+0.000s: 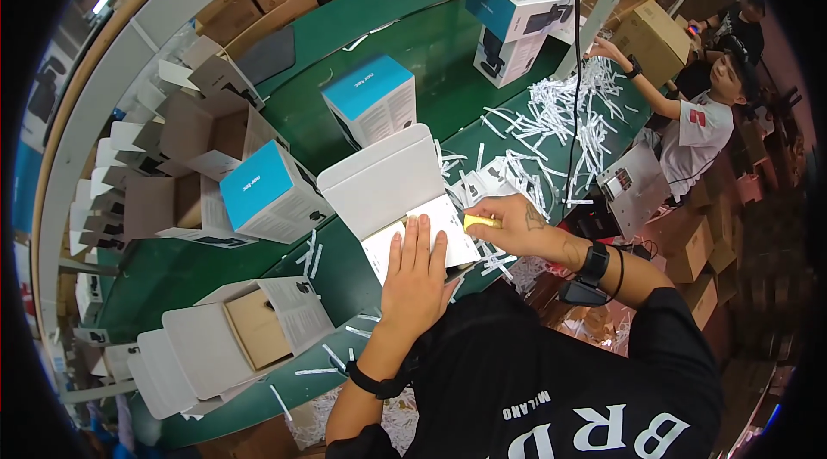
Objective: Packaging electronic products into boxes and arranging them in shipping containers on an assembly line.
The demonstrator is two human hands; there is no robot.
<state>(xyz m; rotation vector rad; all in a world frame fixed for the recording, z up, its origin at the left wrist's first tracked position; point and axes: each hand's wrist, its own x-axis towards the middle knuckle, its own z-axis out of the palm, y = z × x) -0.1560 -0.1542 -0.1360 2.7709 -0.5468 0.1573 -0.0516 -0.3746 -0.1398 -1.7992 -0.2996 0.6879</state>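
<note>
Nearest the person, the left hand (pixel 419 274) lies flat, palm down and fingers straight and together, pressing on the white printed flap of an open white cardboard carton (pixel 392 188) that sits at the near edge of the green tabletop (pixel 431 54). The forearm rises from the lower edge with a black band at the wrist. Just right of it, the right hand (pixel 517 226) is curled narrowly around a small yellow block (pixel 481 221), held at the flap's right edge and touching it; that wrist, bent inward, carries a black watch. The carton's lid stands tilted open behind both hands. Left of it lies an open white box with a brown insert (pixel 250 330). Farther off stand blue-topped white boxes (pixel 271 188), amid scattered white paper strips (pixel 551 123), and beyond them another person (pixel 698 127) reaches toward a brown carton (pixel 655 37).
</note>
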